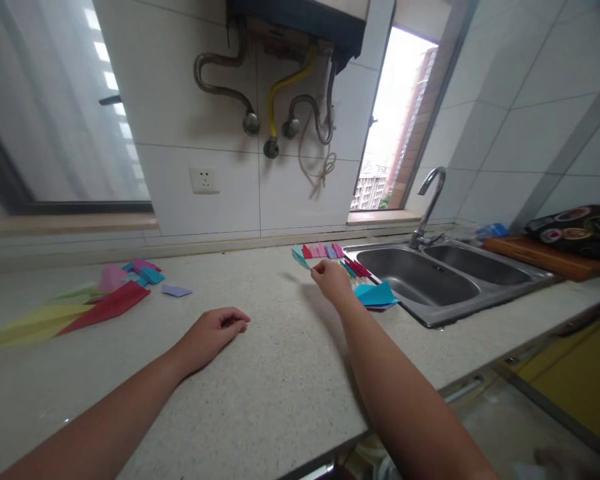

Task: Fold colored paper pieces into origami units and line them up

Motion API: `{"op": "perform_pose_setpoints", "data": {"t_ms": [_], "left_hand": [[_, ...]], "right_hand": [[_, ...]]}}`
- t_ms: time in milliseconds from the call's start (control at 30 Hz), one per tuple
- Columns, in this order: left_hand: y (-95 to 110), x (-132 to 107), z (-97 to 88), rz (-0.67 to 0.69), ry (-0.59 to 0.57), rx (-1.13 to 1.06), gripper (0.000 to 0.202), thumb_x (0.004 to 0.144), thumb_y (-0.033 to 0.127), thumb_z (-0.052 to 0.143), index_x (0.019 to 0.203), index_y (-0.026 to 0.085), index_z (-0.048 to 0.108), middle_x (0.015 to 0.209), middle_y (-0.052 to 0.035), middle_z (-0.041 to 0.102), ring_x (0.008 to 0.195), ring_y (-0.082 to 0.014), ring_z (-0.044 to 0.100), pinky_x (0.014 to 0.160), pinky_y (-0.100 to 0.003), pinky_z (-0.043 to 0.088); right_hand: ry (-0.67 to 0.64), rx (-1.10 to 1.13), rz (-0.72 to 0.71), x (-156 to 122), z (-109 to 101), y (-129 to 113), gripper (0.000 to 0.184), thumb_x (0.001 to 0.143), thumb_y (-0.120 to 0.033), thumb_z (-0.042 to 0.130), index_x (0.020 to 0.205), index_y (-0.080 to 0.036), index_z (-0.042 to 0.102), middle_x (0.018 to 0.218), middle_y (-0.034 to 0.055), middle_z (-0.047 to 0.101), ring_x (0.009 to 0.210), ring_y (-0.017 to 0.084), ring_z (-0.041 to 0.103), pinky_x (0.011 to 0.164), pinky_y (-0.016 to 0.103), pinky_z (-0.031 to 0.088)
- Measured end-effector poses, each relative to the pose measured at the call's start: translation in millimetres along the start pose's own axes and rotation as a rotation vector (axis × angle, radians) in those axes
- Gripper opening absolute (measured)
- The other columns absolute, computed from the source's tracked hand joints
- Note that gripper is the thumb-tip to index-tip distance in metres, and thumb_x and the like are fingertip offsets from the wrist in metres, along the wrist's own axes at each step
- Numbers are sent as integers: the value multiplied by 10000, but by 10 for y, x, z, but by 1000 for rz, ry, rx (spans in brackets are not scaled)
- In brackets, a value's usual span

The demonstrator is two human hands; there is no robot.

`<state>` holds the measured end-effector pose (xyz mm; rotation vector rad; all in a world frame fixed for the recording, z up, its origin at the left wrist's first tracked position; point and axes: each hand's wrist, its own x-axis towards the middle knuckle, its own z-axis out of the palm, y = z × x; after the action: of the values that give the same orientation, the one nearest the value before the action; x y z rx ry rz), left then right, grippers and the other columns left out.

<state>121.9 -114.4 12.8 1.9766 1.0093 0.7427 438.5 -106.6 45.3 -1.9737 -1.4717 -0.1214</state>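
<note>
My right hand (331, 279) reaches to the back of the counter, thumb and forefinger pinched on the end of a pale teal folded paper (300, 257). Next to that paper runs a row of small folded papers, with red and pink ones (321, 250) and a mauve one. Dark red folded papers (359, 268) lie just right of the hand, and a bright blue folded paper (375, 293) is nearer the sink. My left hand (215, 333) rests on the counter with its fingers curled in towards the thumb; nothing shows in them.
Left on the counter (260, 387) are a red folded paper (110, 307), a yellow one (40, 323), a pile of pink and blue ones (147, 272) and a lone lavender one (177, 291). A double steel sink (430, 313) with a faucet (433, 183) and a wooden board (545, 258) are at right.
</note>
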Motion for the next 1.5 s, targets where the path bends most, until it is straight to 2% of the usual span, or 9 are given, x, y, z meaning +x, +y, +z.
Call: {"op": "perform_pose_setpoints", "data": {"t_ms": [167, 367, 633, 867, 1500], "left_hand": [[-4, 6, 6, -10, -21, 3, 296, 802, 453, 599, 934, 227, 739, 891, -53, 739, 876, -249, 659, 844, -373, 461], [-6, 6, 6, -5, -35, 9, 259, 825, 417, 587, 924, 232, 739, 891, -49, 739, 872, -235, 660, 826, -353, 461], [-3, 7, 8, -8, -46, 8, 282, 826, 418, 576, 937, 213, 734, 904, -57, 737, 897, -234, 658, 837, -358, 469], [-17, 15, 2, -17, -64, 41, 251, 845, 385, 571, 956, 219, 725, 907, -32, 734, 878, -207, 646, 809, -320, 459], [10, 10, 5, -17, -64, 40, 244, 847, 376, 571, 947, 214, 722, 906, -34, 732, 876, -203, 641, 806, -317, 451]], "right_hand": [[-42, -204, 188, 89, -95, 270, 235, 834, -329, 569, 914, -211, 755, 959, 135, 739, 920, 270, 667, 759, 349, 458], [-76, -369, 221, 120, -59, 391, 288, 834, -365, 576, 960, -178, 755, 1004, 179, 720, 1022, 318, 635, 841, 424, 443], [-77, -344, 261, 155, -14, 466, 313, 827, -368, 613, 975, -121, 733, 1011, 228, 702, 1004, 346, 628, 825, 464, 419], [-116, -396, 336, 206, 3, 480, 343, 818, -409, 583, 1009, -162, 725, 1053, 180, 702, 1039, 332, 620, 853, 451, 433], [-101, -395, 335, 209, 26, 454, 370, 823, -420, 563, 1027, -146, 706, 1051, 186, 702, 1050, 363, 626, 846, 491, 428]]}}
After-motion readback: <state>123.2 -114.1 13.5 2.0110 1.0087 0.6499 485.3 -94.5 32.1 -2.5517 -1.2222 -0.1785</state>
